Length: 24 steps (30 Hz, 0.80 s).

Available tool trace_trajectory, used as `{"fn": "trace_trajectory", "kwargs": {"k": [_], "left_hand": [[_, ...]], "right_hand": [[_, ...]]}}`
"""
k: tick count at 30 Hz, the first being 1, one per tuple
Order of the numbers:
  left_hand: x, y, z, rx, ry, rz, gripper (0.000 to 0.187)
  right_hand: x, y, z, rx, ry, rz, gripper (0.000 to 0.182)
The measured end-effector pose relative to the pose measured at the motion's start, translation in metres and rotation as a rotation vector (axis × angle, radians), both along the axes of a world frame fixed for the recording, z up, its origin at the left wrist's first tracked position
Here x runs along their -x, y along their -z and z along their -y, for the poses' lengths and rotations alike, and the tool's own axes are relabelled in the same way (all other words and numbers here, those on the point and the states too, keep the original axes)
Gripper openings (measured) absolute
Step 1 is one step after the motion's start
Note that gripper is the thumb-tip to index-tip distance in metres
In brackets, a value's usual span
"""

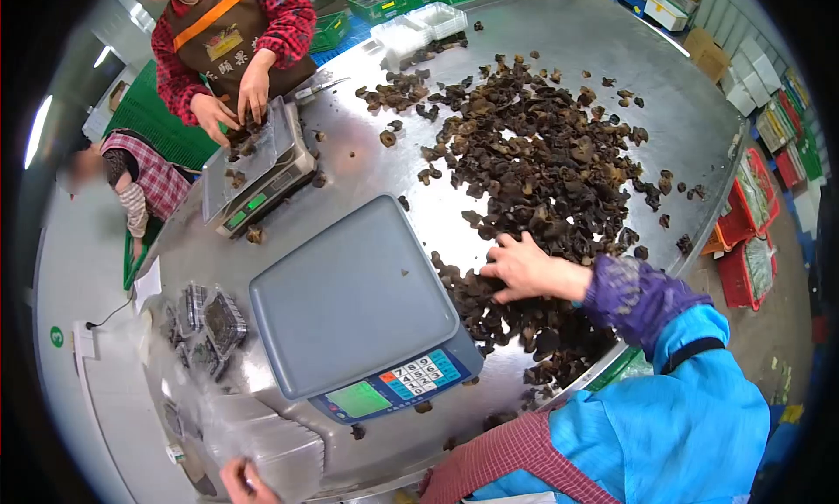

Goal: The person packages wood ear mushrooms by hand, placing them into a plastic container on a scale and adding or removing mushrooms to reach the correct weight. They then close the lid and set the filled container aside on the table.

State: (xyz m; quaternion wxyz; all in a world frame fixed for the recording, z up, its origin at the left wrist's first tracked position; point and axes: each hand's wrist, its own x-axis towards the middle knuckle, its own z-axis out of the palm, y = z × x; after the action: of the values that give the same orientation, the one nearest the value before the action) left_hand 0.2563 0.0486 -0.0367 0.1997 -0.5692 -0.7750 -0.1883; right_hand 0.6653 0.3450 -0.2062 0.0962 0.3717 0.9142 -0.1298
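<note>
A large heap of dark brown wood ear mushrooms (542, 155) spreads over the metal table. My right hand (523, 270), in a purple cuff and blue sleeve, lies at the near left part of the heap with fingers spread. At the bottom edge, partly cut off, my left hand (247, 481) has curled fingers; what they hold is not clear. Just above it is a stack of clear plastic trays (262, 438). Between the hands stands a digital scale (350, 294) with a grey pan, a lit green display and a keypad; one small scrap lies on the pan.
Several filled clear packs (214, 329) sit at the left. Across the table (629, 32), a person's hands (234, 107) handle mushrooms on a second scale (266, 176). A knife (319, 88) lies beside it. Red crates (747, 272) stand right; another person is far left.
</note>
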Motion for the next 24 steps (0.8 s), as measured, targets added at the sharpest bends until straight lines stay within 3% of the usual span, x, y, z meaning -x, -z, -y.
{"fn": "trace_trajectory", "kwargs": {"k": [3,5,9,12,14,16,18,19,22,23,24], "left_hand": [[0.018,0.052,-0.026,0.299,0.274,0.280,0.043],[-0.019,0.058,-0.068,0.355,0.344,0.501,0.036],[-0.089,0.046,-0.114,0.249,0.447,0.223,0.046],[-0.123,0.055,-0.115,0.249,0.656,0.308,0.052],[-0.164,0.075,-0.113,0.507,0.737,0.600,0.060],[-0.209,0.092,-0.121,0.759,0.740,0.955,0.074],[-0.236,0.123,-0.127,0.815,0.715,1.075,0.093],[-0.246,0.134,-0.134,0.817,0.716,1.074,0.093],[-0.278,0.156,-0.160,0.731,0.741,0.937,0.105],[-0.291,0.162,-0.167,0.719,0.749,0.883,0.108],[-0.301,0.167,-0.172,0.707,0.757,0.830,0.111]], "right_hand": [[-0.028,-0.016,0.054,-0.094,0.048,-0.167,0.049],[-0.042,-0.019,0.083,-0.166,0.067,-0.285,0.050],[-0.066,-0.016,0.111,-0.114,0.087,-0.395,0.057],[-0.083,-0.028,0.108,-0.165,0.184,-0.525,0.060],[-0.105,-0.036,0.102,-0.239,0.303,-0.518,0.066],[-0.133,-0.034,0.096,-0.046,0.552,-0.521,0.079],[-0.158,-0.027,0.093,0.143,0.703,-0.425,0.095],[-0.167,-0.022,0.089,0.230,0.704,-0.343,0.107],[-0.151,0.000,0.098,0.243,0.513,-0.387,0.113],[-0.128,-0.008,0.103,0.402,0.613,-0.368,0.119],[-0.115,0.000,0.108,0.327,0.514,-0.525,0.116]]}}
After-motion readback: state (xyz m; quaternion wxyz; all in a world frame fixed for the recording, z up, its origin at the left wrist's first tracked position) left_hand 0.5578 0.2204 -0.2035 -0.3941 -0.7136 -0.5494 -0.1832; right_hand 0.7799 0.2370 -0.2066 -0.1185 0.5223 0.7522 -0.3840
